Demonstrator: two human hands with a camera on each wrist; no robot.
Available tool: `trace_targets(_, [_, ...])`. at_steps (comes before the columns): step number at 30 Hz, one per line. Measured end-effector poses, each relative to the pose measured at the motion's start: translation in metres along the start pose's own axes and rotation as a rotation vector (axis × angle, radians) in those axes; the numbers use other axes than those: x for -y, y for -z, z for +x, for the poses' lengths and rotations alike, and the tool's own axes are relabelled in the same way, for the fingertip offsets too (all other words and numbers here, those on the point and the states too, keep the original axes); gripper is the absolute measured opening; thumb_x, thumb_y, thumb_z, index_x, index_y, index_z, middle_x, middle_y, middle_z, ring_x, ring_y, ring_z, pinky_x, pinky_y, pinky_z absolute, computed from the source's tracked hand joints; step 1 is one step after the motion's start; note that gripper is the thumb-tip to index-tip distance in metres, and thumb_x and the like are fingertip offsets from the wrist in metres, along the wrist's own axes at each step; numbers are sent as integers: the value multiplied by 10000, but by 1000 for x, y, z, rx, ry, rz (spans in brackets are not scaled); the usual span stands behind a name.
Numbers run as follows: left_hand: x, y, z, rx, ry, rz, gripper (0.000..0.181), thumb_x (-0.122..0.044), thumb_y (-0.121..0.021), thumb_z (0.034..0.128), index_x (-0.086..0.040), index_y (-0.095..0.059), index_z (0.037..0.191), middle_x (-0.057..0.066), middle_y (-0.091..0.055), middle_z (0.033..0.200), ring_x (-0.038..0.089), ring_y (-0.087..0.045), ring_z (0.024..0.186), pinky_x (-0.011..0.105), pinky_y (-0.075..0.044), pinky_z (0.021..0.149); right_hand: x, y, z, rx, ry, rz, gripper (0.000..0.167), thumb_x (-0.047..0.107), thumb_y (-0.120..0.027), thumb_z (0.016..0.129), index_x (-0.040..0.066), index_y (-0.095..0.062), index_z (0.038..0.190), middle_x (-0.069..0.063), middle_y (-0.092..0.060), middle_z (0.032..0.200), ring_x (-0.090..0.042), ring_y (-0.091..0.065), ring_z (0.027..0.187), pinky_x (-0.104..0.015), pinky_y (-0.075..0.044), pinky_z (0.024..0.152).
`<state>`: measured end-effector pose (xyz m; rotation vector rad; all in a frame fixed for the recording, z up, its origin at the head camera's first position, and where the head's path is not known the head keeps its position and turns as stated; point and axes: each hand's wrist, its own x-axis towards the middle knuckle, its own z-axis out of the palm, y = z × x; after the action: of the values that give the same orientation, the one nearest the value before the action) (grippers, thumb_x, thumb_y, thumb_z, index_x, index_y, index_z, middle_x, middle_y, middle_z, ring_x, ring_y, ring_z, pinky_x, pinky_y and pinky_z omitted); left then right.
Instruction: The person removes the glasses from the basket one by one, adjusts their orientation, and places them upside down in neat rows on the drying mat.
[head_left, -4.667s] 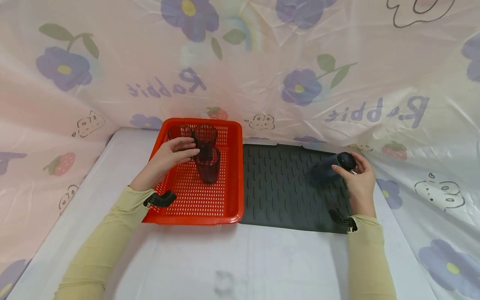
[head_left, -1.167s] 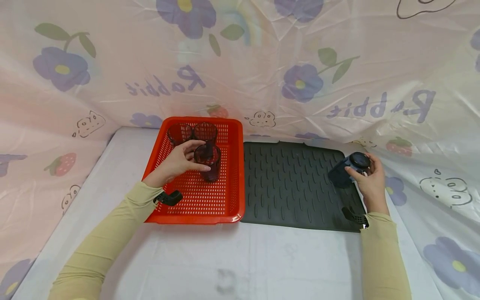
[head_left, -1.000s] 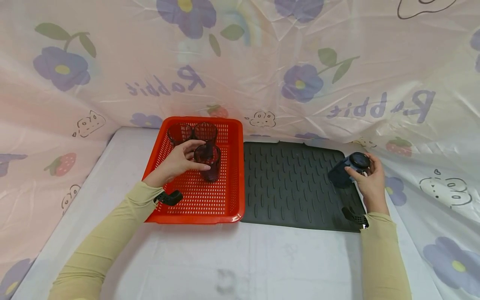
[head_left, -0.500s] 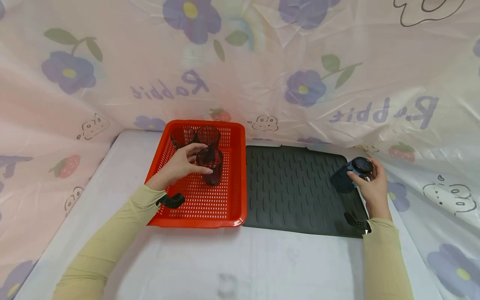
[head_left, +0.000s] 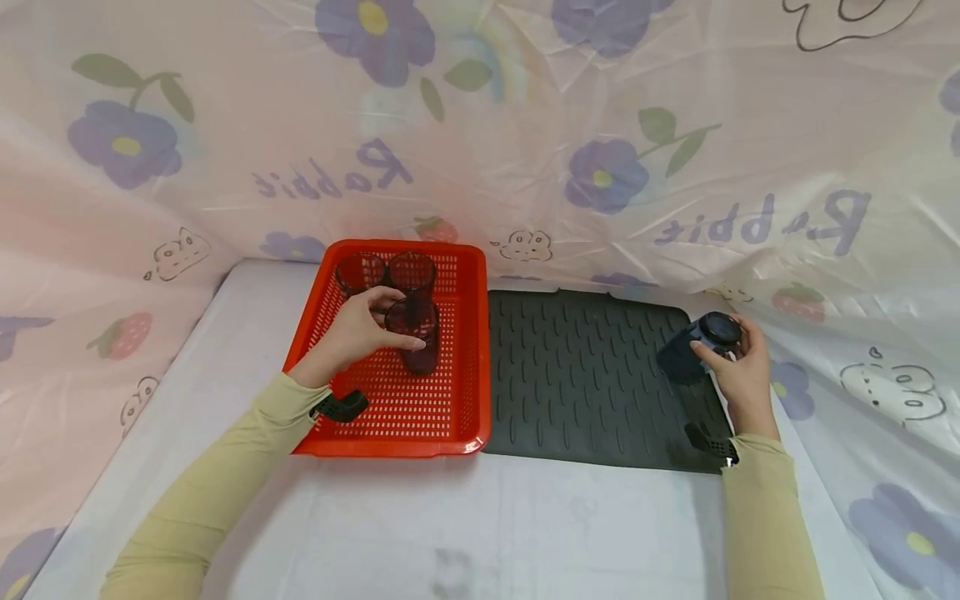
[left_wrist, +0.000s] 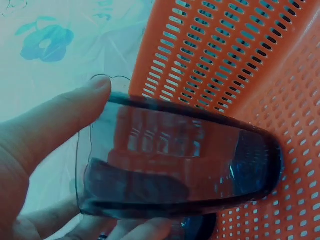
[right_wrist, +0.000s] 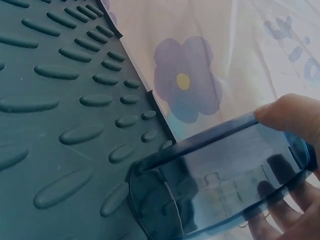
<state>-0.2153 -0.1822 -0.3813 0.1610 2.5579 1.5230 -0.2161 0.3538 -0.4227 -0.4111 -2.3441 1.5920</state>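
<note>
In the head view, my left hand (head_left: 367, 327) holds a dark tinted drinking glass (head_left: 420, 354) near its rim, thumb on the near side. This glass (left_wrist: 175, 155) stands mouth up inside the red perforated basket (head_left: 472, 425). Two more dark glasses (head_left: 411, 268) are behind it, partly covered by my fingers. At the right, my right hand (head_left: 742, 371) grips a bluish glass (head_left: 682, 354) by its base end. In the right wrist view that glass (right_wrist: 220, 175) is upside down, its mouth at the edge of the ribbed dark mat (right_wrist: 60, 120); contact is hard to judge.
The dark ribbed mat (head_left: 585, 383) lies flat against the basket's right side. Both are on a white-covered table (head_left: 540, 533). A patterned curtain (head_left: 495, 167) hangs close behind and along both sides.
Over several seconds, the bluish glass moved right to the mat's far right corner. My left hand, earlier just beside the glass in the basket, now holds it. The last second shows little movement.
</note>
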Motion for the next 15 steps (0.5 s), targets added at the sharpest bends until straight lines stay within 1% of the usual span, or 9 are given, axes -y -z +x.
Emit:
trace_targets(3, [-1,1,0,-3,7,-9,815,-302,-899,651,-82,-507,1331,163,-558,1149,286,-524,983,389,-498,750,0,0,1,1,3,4,738,98,-700,871,202,-294,1479,-18,-340,1508,-167,-346,1309,-398,-218,1128])
trace_targets(7, [0,4,0,1,23,-38,831,-300,-902,645,-77,-501,1338,176,-560,1143,291,-524,985,381,-501,741,-1,0,3,2,-5,7,747,77,-702,865,192,-292,1480,-31,-332,1513,-179,-333,1322,-403,-200,1136])
trace_targets(11, [1,6,0,-4,34,-17,858,-334,-898,645,-91,-492,1360,167,-531,1165,291,-501,1010,375,-492,756,-2,0,4,10,-20,10,760,69,-699,867,191,-274,1485,-39,-315,1520,-186,-310,1341,-399,-188,1140])
trace_targets(15, [1,6,0,-7,43,-1,860,-335,-889,662,-95,-482,1381,171,-515,1183,286,-502,1010,373,-494,762,-1,1,4,10,-33,25,753,51,-699,863,207,-290,1476,-37,-340,1498,-181,-323,1320,-383,-205,1129])
